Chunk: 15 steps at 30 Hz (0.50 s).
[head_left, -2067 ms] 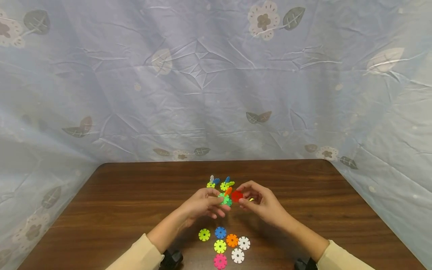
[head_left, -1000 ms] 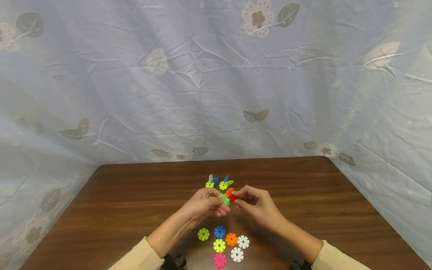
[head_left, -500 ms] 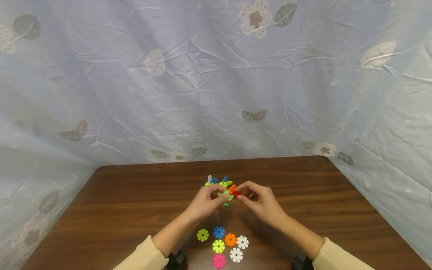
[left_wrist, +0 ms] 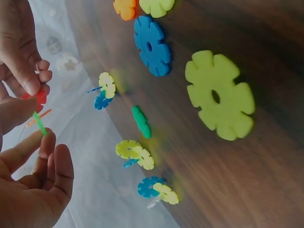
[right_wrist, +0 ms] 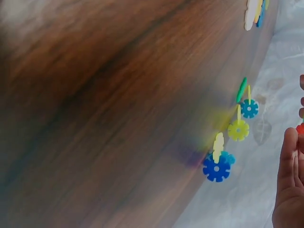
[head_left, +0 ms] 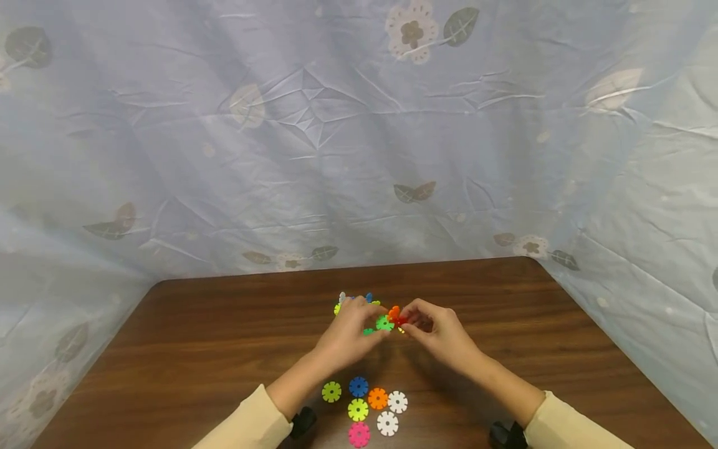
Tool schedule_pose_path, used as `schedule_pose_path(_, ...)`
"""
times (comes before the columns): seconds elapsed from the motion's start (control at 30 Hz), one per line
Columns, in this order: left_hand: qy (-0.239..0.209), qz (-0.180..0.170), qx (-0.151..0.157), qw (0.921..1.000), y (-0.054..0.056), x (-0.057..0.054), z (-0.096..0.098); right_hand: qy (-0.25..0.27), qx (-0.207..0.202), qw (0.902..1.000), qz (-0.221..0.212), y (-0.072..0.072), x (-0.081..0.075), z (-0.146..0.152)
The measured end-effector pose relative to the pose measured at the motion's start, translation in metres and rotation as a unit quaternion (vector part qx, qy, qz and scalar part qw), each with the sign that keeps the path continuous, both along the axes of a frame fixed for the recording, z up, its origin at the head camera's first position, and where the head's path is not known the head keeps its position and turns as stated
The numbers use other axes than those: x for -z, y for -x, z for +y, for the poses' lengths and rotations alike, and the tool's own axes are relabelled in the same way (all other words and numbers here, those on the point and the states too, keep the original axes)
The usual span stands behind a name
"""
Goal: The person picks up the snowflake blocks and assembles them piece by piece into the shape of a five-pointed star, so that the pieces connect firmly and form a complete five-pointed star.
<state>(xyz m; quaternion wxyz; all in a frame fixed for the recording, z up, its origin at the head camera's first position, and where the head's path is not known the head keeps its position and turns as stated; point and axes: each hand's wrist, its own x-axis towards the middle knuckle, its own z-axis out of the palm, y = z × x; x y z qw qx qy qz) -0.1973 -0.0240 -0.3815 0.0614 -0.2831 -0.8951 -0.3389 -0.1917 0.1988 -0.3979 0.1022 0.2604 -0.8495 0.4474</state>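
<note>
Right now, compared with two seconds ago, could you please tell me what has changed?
The left hand has brought the green disc and orange disc rightward to the red disc, now tilted more edge-on. The right hand still pinches it, and the loose discs stayed put.

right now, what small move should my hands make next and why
Probably press the red disc toward the light green disc while the left hand steadies it: the right hand pinches the red, the left pinches the green, and the two are close together, though whether they are slotted can't be told.
</note>
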Motion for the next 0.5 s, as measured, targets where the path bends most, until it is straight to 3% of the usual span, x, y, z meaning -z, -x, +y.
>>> schedule_pose_path(0.13, 0.035, 0.009, -0.010, 0.9993, 0.008, 0.004, 0.010, -0.029, 0.022, 0.9993, 0.003, 0.000, 0.002, 0.010)
schedule_pose_path(0.3, 0.068, 0.003, -0.053, 0.9963, 0.024, 0.013, 0.021, -0.051, 0.046, 0.9976, 0.011, -0.003, 0.001, 0.022)
schedule_pose_path(0.5, 0.118, -0.033, -0.114, 0.9859, 0.040, 0.020, 0.034, -0.062, 0.010, 0.9980, 0.002, -0.011, -0.003, 0.033)
